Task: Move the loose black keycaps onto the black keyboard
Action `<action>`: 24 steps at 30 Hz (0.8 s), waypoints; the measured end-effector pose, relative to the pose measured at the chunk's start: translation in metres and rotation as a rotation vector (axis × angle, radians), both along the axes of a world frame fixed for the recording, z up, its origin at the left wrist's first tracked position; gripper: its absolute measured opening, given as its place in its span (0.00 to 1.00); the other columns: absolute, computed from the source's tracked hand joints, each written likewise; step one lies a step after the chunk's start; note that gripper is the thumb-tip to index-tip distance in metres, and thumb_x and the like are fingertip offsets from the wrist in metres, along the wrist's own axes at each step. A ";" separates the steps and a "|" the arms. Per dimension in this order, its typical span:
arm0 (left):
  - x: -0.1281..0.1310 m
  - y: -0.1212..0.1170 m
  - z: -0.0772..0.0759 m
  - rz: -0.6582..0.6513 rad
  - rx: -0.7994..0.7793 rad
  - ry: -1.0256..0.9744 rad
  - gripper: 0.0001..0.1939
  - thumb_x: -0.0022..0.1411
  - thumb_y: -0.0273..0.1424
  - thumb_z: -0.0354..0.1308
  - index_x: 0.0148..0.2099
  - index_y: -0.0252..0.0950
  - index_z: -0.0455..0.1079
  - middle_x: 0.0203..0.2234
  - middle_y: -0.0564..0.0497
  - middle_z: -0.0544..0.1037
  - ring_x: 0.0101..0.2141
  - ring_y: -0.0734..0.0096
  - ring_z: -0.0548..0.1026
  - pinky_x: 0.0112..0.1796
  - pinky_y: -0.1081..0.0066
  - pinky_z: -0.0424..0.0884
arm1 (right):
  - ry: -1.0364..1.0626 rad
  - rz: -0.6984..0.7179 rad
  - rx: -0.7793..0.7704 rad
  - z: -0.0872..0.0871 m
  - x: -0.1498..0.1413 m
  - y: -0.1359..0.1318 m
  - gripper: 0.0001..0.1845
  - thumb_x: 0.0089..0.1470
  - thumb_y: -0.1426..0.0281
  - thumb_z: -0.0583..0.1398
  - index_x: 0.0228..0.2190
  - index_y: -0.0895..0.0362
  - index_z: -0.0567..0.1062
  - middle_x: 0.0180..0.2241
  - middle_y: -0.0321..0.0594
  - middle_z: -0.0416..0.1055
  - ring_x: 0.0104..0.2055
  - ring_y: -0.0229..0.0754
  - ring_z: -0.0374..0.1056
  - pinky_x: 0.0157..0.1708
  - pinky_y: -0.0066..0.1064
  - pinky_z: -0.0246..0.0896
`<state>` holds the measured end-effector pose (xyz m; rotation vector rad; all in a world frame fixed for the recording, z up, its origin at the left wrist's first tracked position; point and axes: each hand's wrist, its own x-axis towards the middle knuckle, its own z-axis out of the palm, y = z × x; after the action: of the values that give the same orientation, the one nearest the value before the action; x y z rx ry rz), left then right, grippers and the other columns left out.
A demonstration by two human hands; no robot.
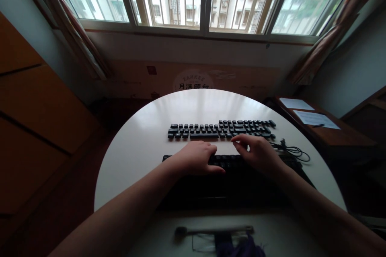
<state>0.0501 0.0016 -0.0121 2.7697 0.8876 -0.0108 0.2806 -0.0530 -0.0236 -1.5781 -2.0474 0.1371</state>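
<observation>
R hand (256,150): index finger out toward near edge of the loose keycaps (240,131), other fingers curled in; can't tell if fingertips pinch anything. L hand (196,157): over far edge of black kbd base (208,192), thumb spread away from other fingers, those bent & close tog.; contact w/ base unclear.

Kbd base: below both hands, black keys visible btwn them along its far edge; nearer part too dark to read.

Loose keycaps: in rows just beyond base, apart from it, on white round table (129,160); one long bar cap (204,135) in nearest row.

Black cable (292,149): coiled, by base's far R corner. Near side of base: blurred brush-like tool (214,231), lying crosswise; purple item (239,248) nearer still.

Well R of base: brown side table (346,138) w/ paper sheets (310,117). Far beyond base: barred window (177,0).
</observation>
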 end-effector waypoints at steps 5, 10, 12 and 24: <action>-0.002 0.002 0.000 -0.027 0.004 -0.033 0.27 0.60 0.59 0.55 0.38 0.38 0.69 0.37 0.47 0.79 0.37 0.58 0.75 0.35 0.66 0.66 | -0.124 0.082 0.194 0.012 -0.009 0.017 0.09 0.59 0.73 0.58 0.38 0.53 0.79 0.37 0.40 0.80 0.42 0.47 0.72 0.43 0.36 0.65; -0.004 0.003 0.001 -0.015 -0.015 -0.035 0.27 0.57 0.59 0.58 0.37 0.38 0.68 0.36 0.48 0.79 0.36 0.59 0.75 0.33 0.66 0.65 | -0.269 -0.020 0.148 0.042 -0.002 0.068 0.10 0.59 0.71 0.59 0.39 0.53 0.81 0.41 0.41 0.79 0.47 0.50 0.70 0.49 0.40 0.63; -0.005 0.003 0.000 -0.023 -0.016 -0.044 0.27 0.57 0.59 0.57 0.37 0.38 0.69 0.36 0.48 0.79 0.37 0.59 0.75 0.34 0.66 0.66 | -0.342 -0.051 0.018 0.045 0.002 0.093 0.11 0.59 0.69 0.60 0.41 0.53 0.81 0.46 0.43 0.78 0.51 0.52 0.69 0.52 0.42 0.62; -0.008 0.004 -0.001 -0.039 -0.053 -0.059 0.31 0.58 0.61 0.55 0.42 0.37 0.72 0.38 0.43 0.80 0.38 0.55 0.76 0.36 0.64 0.69 | -0.414 0.060 -0.296 0.031 0.005 0.165 0.13 0.52 0.69 0.64 0.40 0.53 0.84 0.44 0.42 0.81 0.47 0.48 0.74 0.51 0.32 0.64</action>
<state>0.0417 0.0053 -0.0136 2.7228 0.8074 0.0395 0.2858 0.1121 0.0076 -1.8451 -2.4861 0.1518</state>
